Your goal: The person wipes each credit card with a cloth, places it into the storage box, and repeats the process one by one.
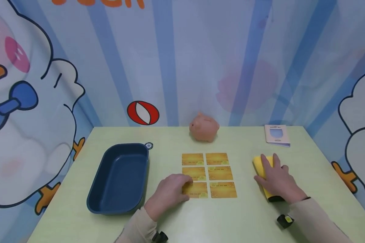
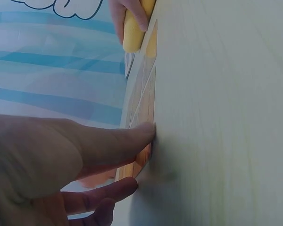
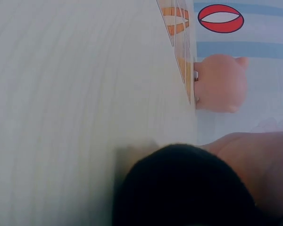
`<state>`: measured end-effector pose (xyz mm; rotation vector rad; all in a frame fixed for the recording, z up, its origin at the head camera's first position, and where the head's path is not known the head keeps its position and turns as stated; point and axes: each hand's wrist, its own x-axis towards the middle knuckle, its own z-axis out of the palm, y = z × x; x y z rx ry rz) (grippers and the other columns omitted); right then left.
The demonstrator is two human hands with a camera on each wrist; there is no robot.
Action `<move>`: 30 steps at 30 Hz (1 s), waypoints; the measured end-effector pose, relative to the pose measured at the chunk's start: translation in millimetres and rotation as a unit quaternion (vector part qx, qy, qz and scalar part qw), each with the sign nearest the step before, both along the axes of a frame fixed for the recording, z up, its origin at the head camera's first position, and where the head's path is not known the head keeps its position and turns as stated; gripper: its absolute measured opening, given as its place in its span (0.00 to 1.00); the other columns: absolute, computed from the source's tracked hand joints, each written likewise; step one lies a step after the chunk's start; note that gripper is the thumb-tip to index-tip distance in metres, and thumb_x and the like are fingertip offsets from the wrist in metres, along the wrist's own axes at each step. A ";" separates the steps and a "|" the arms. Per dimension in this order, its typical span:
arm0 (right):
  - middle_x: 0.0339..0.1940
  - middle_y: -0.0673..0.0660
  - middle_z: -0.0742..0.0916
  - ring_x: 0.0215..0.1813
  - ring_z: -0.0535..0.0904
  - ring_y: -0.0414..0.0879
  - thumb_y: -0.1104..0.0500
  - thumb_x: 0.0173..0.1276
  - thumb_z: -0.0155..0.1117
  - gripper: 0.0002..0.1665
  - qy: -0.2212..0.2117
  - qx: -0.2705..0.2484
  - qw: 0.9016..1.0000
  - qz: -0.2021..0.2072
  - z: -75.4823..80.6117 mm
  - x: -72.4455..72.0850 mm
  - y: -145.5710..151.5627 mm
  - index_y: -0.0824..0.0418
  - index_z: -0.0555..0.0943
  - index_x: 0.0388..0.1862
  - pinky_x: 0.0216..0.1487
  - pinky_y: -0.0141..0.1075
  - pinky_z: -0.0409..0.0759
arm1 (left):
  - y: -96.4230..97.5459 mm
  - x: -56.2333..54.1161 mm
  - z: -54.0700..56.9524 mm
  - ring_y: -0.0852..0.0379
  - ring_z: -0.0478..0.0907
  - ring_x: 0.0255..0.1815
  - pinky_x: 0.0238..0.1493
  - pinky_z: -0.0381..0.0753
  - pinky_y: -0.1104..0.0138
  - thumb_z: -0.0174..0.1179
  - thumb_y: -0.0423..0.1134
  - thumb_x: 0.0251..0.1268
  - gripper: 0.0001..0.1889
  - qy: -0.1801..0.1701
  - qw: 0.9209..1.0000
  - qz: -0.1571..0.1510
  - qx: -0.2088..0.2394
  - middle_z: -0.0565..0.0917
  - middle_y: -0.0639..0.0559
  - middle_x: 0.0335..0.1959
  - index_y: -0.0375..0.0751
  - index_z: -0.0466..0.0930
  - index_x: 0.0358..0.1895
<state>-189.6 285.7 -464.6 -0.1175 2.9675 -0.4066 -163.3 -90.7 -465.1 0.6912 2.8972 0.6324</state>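
Several gold cards [image 1: 223, 190] lie flat in two columns mid-table. At the near left card [image 1: 199, 190] is my left hand [image 1: 168, 194]; its thumb and forefinger pinch the left end at the edges, seen close in the left wrist view. To the right, my right hand [image 1: 278, 180] grips a long, rounded yellow object [image 1: 258, 164] with a black end [image 1: 275, 199], lying on the table. What kind of object it is I cannot tell. That black end [image 3: 179, 188] fills the lower part of the right wrist view and hides most of the fingers.
A deep blue tray [image 1: 94, 189] stands at left, a small round tag [image 1: 149, 145] by its far corner. Behind the cards sits a pink piggy bank [image 1: 204, 128]. A pale booklet [image 1: 276, 133] lies at the back right. The printed backdrop [image 1: 194, 67] rises along the far edge.
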 end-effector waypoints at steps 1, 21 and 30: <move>0.77 0.85 0.50 0.58 0.64 0.85 0.46 0.74 0.67 0.53 -0.001 0.002 1.000 -0.001 -0.5 0.4 -0.2 0.68 0.51 0.83 0.35 0.60 0.83 | -0.1 0.1 -0.7 0.60 0.76 0.39 0.42 0.81 0.63 0.82 0.37 0.50 0.22 -0.001 1.000 0.001 0.000 0.87 0.56 0.44 0.46 0.87 0.50; 0.77 0.84 0.51 0.58 0.64 0.84 0.45 0.72 0.70 0.53 -0.003 0.004 1.000 -0.012 -2.9 -1.4 -0.2 0.67 0.54 0.82 0.39 0.65 0.84 | -2.2 0.0 -5.3 0.56 0.82 0.51 0.53 0.84 0.57 0.85 0.36 0.47 0.25 -0.007 0.999 0.013 0.031 0.88 0.55 0.49 0.46 0.88 0.52; 0.76 0.83 0.55 0.58 0.67 0.82 0.49 0.72 0.70 0.49 0.021 -0.009 1.000 0.007 -3.5 -1.9 2.5 0.64 0.58 0.82 0.35 0.61 0.83 | -4.7 -2.6 -5.1 0.54 0.80 0.51 0.58 0.82 0.57 0.83 0.32 0.48 0.24 -0.031 0.998 -0.022 0.055 0.86 0.52 0.49 0.42 0.86 0.51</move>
